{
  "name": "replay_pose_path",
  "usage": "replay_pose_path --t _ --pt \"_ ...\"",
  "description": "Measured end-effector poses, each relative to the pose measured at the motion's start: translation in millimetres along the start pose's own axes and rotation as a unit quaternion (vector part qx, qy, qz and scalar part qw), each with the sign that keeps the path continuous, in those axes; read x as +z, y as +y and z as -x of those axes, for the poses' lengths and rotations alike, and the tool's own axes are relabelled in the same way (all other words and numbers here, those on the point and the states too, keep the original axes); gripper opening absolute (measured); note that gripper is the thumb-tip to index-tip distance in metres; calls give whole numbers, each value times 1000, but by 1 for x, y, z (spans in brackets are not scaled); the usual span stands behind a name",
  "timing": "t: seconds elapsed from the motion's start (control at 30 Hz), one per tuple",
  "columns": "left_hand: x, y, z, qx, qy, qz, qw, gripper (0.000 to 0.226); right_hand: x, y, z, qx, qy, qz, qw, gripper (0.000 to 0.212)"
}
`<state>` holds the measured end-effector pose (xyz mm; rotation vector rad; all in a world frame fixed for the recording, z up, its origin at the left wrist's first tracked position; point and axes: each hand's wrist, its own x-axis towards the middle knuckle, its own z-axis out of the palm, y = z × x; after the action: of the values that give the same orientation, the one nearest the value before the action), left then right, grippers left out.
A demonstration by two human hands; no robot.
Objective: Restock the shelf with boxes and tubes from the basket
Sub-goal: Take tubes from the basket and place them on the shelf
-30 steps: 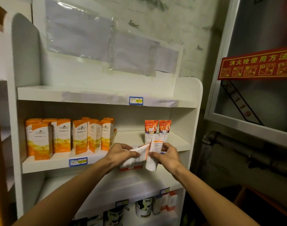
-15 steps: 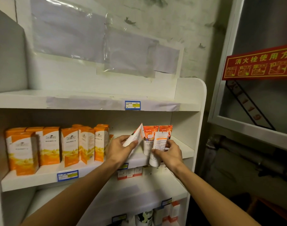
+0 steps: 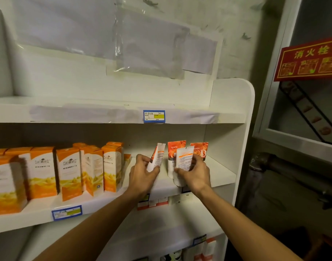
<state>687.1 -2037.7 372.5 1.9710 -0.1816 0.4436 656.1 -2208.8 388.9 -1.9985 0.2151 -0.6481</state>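
Observation:
My left hand (image 3: pixel 142 176) grips a white and orange tube (image 3: pixel 157 156), held upright and slightly tilted over the middle shelf (image 3: pixel 220 175). My right hand (image 3: pixel 194 175) holds a second white tube (image 3: pixel 184 160) upright, its cap end low at the shelf's front edge. Behind them two orange-topped tubes (image 3: pixel 175 148) (image 3: pixel 201 149) stand against the back of the shelf. A row of orange and white boxes (image 3: pixel 70 170) fills the left part of the same shelf. The basket is out of view.
The upper shelf (image 3: pixel 86 112) carries a blue price tag (image 3: pixel 153 116). Small orange and white boxes (image 3: pixel 153 202) sit on the shelf below. To the right stands a grey cabinet with a red sign (image 3: pixel 310 59) and a dark pipe (image 3: pixel 285 166).
Both hands rose from below the shelf edge to the middle shelf with their tubes. The left tube turned from lying flat to upright. The view moved closer and left.

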Motion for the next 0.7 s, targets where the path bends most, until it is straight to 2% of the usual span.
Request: replay_pose_path --t 0.17,0.3,0.53,0.7 --pt "14 -5 -11 -5 -5 23 1000 42 16 4 -10 -24 -5 10 1000 65" --pt "22 -10 -17 4 -8 40 999 71 24 5 -13 -46 -7 14 999 59" --pt "25 -14 -24 11 -13 29 999 67 26 6 -18 -62 -32 28 997 53" --pt "15 -7 -20 -12 -35 -17 999 90 25 4 -15 -61 -48 73 994 62"
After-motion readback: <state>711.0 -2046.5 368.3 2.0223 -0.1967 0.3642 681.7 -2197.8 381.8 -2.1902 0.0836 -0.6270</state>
